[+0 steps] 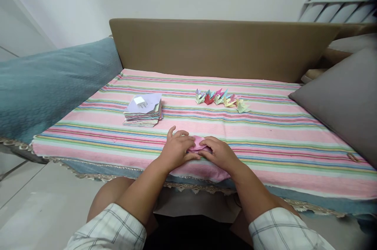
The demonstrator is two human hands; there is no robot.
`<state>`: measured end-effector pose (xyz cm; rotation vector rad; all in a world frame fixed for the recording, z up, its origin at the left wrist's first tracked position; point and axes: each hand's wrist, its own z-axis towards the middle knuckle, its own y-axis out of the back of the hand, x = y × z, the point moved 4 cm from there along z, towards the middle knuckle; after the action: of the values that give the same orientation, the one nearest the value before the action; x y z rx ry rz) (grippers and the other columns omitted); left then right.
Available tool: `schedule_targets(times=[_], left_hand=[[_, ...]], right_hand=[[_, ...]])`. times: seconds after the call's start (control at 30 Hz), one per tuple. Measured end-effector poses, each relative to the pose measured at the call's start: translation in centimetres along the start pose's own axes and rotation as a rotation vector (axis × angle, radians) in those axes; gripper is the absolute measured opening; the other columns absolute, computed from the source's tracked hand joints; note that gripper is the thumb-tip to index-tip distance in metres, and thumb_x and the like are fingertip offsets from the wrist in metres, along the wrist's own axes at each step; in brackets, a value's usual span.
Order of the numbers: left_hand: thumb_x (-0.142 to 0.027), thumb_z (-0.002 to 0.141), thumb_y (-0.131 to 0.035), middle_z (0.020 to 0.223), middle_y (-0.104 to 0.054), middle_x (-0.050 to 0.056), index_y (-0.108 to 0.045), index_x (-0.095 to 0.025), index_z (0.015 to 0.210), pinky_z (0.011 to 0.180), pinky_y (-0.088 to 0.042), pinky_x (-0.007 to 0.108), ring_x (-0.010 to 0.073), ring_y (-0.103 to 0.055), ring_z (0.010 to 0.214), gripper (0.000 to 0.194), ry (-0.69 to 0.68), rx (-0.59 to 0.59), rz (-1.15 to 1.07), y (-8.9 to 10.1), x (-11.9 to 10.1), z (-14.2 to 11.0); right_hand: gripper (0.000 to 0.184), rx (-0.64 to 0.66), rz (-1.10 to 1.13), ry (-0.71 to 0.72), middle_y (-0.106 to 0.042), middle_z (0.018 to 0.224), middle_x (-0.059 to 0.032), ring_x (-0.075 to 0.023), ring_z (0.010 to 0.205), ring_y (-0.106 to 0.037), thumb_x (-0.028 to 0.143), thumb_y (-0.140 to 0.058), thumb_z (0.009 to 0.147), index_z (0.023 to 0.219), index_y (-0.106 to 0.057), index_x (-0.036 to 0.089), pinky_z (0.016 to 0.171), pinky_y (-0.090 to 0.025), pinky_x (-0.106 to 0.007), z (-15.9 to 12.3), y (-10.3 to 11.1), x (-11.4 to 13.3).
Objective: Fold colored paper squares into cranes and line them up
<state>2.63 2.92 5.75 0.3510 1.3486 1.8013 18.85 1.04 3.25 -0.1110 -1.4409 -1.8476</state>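
A piece of pink paper (196, 143) lies near the front edge of the striped cloth, between my two hands. From the left, my left hand (177, 147) grips it with thumb and forefinger, the other fingers raised and spread. My right hand (217, 152) pinches the paper's right side between thumb and fingers. Parts of the paper are hidden under the fingertips, so its exact folds cannot be made out. Beyond my hands stand several folded paper cranes (219, 98) in red, pink, blue, green and yellow, grouped in rows.
A stack of coloured paper (144, 114) sits at the left, with a white plug adapter (140, 102) on top. The striped cloth (265, 132) covers the seat. A brown backrest (206, 47) rises behind. A grey cushion (344, 96) leans at the right, near a small brown ring (352, 157).
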Motion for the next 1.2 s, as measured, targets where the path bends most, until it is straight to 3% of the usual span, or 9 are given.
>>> schedule_targets(times=[0.2, 0.43, 0.77, 1.2], left_hand=[[-0.043, 0.081, -0.058, 0.097, -0.070, 0.001, -0.068, -0.030, 0.093, 0.108, 0.007, 0.058, 0.0257, -0.048, 0.115, 0.021, -0.030, 0.092, 0.085, -1.6, -0.5, -0.2], [-0.036, 0.083, -0.056, 0.087, -0.069, 0.003, -0.069, -0.026, 0.086, 0.105, 0.010, 0.062, 0.0263, -0.052, 0.108, 0.017, -0.071, 0.107, 0.148, -1.9, -1.4, 0.3], [-0.033, 0.079, -0.063, 0.086, -0.069, 0.003, -0.066, -0.026, 0.086, 0.104, 0.012, 0.063, 0.0258, -0.051, 0.110, 0.011, -0.023, 0.171, 0.128, -1.7, -1.5, 0.8], [-0.032, 0.073, -0.068, 0.093, -0.070, 0.000, -0.066, -0.028, 0.084, 0.100, 0.013, 0.067, 0.0305, -0.046, 0.119, 0.012, 0.076, 0.256, 0.036, -0.9, -1.6, 1.2]], right_hand=[[0.020, -0.040, 0.044, -0.024, -0.062, 0.104, -0.0065, -0.0197, 0.096, -0.059, 0.025, -0.062, 0.078, 0.098, -0.063, 0.022, 0.083, -0.049, -0.035, -0.2, -0.2, -0.9], [0.029, -0.017, -0.026, -0.004, -0.055, 0.120, -0.0101, -0.0231, 0.111, -0.052, 0.024, -0.061, 0.078, 0.106, -0.064, 0.021, 0.093, -0.045, -0.039, -0.5, -0.3, -1.3], [0.017, -0.021, -0.018, -0.037, -0.056, 0.119, -0.0096, -0.0233, 0.110, -0.052, 0.021, -0.061, 0.078, 0.093, -0.070, 0.023, 0.093, -0.045, -0.041, -1.1, 0.1, -2.2], [0.021, -0.024, 0.031, -0.020, -0.056, 0.120, -0.0086, -0.0231, 0.111, -0.053, 0.015, -0.057, 0.078, 0.090, -0.072, 0.025, 0.094, -0.045, -0.042, -0.8, -0.4, -2.0]])
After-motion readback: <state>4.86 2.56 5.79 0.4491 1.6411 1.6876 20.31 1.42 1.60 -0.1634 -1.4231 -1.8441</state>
